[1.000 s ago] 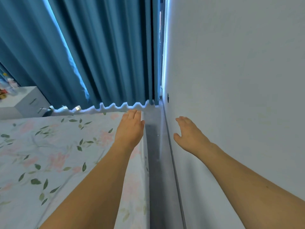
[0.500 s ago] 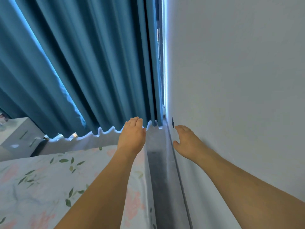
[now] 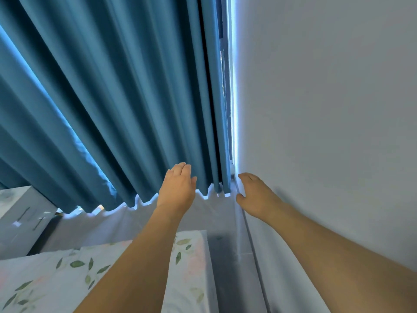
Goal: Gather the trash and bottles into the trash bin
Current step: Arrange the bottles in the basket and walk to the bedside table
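No trash, no bottle and no trash bin can be seen here, so which way they lie from the hands, and which way they point, cannot be told. The left hand is held out flat with its fingers straight and close together, and it holds nothing. It is up in front of the bottom of the blue curtain, and it is hard to say if it touches the cloth. The right hand is spread open too and holds nothing; it looks like it rests against the white wall on the right, just beside the far corner where the curtain ends. Both hands reach about as far, so neither one is nearer to the job. Near and to the left is a bed with a sheet of green leaves and pink flowers. Between the bed and the wall runs a thin strip of grey floor, and no trash shows on it. Far left stands a white cabinet with drawers. My guess is the person must turn and look somewhere else to find the bottles.
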### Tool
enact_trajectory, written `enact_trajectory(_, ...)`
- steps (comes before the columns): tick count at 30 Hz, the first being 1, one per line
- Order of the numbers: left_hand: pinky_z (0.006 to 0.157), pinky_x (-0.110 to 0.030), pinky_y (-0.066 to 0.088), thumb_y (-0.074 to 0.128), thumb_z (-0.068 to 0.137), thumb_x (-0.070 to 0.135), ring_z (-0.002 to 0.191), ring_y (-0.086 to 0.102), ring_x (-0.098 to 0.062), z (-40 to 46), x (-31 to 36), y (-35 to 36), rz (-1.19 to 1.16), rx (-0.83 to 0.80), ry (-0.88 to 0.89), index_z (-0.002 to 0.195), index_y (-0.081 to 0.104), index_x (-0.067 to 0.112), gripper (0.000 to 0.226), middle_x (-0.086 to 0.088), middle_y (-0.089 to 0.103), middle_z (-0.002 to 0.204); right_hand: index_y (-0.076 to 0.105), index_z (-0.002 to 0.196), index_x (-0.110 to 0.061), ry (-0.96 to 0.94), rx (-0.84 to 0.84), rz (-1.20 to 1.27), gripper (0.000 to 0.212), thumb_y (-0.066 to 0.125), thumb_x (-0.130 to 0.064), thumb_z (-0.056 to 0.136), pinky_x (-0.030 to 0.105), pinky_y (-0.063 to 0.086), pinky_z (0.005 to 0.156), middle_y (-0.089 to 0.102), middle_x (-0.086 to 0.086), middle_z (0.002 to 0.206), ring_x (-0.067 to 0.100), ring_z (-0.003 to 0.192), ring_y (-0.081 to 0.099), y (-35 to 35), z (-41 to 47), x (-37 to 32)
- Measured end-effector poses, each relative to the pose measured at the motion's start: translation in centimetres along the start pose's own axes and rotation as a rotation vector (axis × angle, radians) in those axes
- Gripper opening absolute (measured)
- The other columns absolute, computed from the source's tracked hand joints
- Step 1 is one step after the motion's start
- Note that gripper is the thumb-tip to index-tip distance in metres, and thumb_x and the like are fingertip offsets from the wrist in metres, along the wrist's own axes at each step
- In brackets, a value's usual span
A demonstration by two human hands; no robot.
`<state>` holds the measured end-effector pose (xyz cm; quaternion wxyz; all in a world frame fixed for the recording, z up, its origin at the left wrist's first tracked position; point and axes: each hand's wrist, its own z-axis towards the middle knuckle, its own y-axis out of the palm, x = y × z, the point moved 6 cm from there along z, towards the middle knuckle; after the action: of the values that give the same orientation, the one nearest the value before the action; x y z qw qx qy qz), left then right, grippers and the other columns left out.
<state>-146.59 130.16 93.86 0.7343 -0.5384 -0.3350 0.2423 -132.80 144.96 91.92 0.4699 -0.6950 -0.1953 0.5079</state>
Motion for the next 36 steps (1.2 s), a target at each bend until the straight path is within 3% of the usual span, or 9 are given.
enact_trajectory(11, 0.115, -0.032, 0.024, 0.038, 0.103, 0.03, 0.143, 0.023, -0.022, 19.4, -7.3, 6.8, -0.045, -0.026, -0.047, 0.147, 0.033, 0.01, 0.049, -0.004, 0.029, 0.156, 0.032, 0.145, -0.011, -0.001, -0.049, -0.029, 0.052, 0.047, -0.02, 0.096, 0.024, 0.026, 0.108, 0.034, 0.003, 0.15, 0.018, 0.139, 0.03, 2.9, 21.2, 1.7)
enact_trajectory(23, 0.114, -0.036, 0.029, 0.039, 0.102, 0.031, 0.142, 0.027, -0.023, 40.3, -18.0, 7.4, -0.068, 0.023, -0.17, 0.146, 0.035, 0.01, 0.049, -0.004, 0.033, 0.154, 0.026, 0.149, -0.013, -0.116, -0.101, -0.077, 0.059, 0.047, -0.02, 0.094, 0.03, 0.029, 0.112, 0.026, -0.001, 0.155, 0.018, 0.141, 0.026, 2.0, 46.8, -4.5)
enact_trajectory(30, 0.108, -0.04, 0.037, 0.04, 0.101, 0.032, 0.141, 0.027, -0.023, 49.0, -29.0, 7.1, -0.047, 0.119, -0.35, 0.145, 0.036, 0.01, 0.049, -0.002, 0.033, 0.153, 0.023, 0.15, -0.015, -0.259, -0.199, -0.096, 0.061, 0.046, -0.023, 0.094, 0.031, 0.027, 0.113, 0.023, 0.0, 0.157, 0.018, 0.142, 0.024, 5.7, 61.9, -11.1)
enact_trajectory(36, 0.105, -0.037, 0.038, 0.041, 0.101, 0.028, 0.135, 0.035, -0.026, 53.2, -38.9, 3.8, -0.007, 0.216, -0.503, 0.14, 0.042, 0.008, 0.044, -0.005, 0.039, 0.149, 0.024, 0.15, -0.017, -0.487, -0.305, -0.119, 0.061, 0.047, -0.025, 0.094, 0.03, 0.027, 0.114, 0.021, -0.002, 0.157, 0.016, 0.143, 0.023, 10.3, 72.6, -21.7)
